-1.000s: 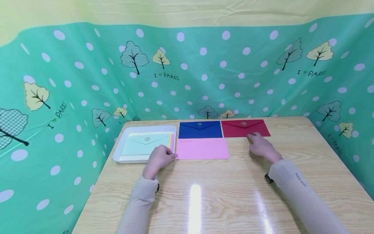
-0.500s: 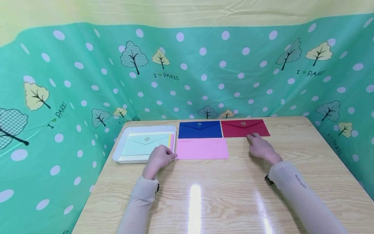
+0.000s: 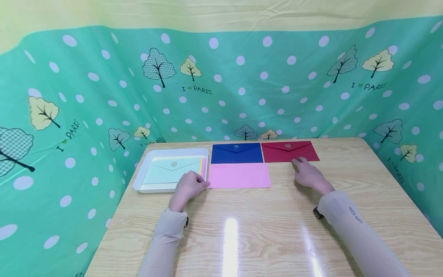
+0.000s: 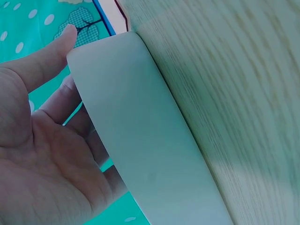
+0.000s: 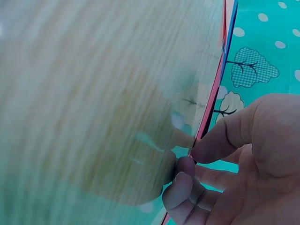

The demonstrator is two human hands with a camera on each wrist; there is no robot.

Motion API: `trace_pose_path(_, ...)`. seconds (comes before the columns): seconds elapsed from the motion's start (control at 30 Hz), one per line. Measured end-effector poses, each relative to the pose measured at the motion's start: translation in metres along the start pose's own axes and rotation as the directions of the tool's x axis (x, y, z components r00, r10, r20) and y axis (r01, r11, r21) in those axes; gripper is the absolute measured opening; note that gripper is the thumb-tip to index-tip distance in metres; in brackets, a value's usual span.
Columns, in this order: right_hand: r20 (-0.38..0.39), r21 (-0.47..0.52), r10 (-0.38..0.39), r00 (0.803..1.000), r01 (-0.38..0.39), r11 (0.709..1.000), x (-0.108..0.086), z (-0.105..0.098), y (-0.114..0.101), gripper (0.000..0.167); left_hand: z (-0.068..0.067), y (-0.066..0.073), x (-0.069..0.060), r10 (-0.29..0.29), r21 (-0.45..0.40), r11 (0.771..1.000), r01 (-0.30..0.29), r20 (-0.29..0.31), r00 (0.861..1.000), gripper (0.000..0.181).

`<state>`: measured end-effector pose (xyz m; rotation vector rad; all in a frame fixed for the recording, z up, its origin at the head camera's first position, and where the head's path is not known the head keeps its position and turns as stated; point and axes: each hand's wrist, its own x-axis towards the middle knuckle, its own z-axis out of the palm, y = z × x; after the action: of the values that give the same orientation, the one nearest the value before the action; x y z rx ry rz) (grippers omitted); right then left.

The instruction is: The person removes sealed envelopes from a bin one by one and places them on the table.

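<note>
1. On the worktop [image 3: 263,223], I logged the pink envelope [image 3: 240,176] lying flat, its far edge along the near edge of the blue envelope [image 3: 237,154].
2. Right of the blue envelope, I logged the red envelope [image 3: 287,152], flat and just beside it, with a round emblem on its flap.
3. Left hand [image 3: 189,187]: I had it at the near right corner of the white tray [image 3: 155,190], fingertips at the near left corner of the pink envelope. Tray material hid part of the fingers in the left wrist view; I could not tell whether they gripped anything.
4. Right hand [image 3: 309,175]: I had it at the near edge of the red envelope, thumb and index finger pinching that edge, the other fingers bent.
5. Tray contents: I identified a pale green envelope [image 3: 169,171] on top, with yellow and pink edges showing along its right side.
6. Surroundings: a green dotted cloth [image 3: 238,104] with tree prints hung behind the worktop.
</note>
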<state>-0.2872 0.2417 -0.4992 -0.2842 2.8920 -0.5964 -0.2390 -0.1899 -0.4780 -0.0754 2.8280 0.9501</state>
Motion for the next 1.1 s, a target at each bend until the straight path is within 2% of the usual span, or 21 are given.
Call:
trace_pose_path(0.47,0.019,0.005,0.012,1.0,-0.012,1.0,-0.0011,-0.0016,-0.0039,0.061,-0.0001,-0.0011,0.0007,-0.014,-0.002,1.0,0.014,0.005,1.0,0.02)
trace_pose_path(1.1,0.023,-0.009,0.009,1.0,-0.009,1.0,-0.0004,-0.0014,-0.0033,0.06,0.0004,-0.001,0.0006,0.002,-0.009,1.0,-0.002,0.001,1.0,0.021)
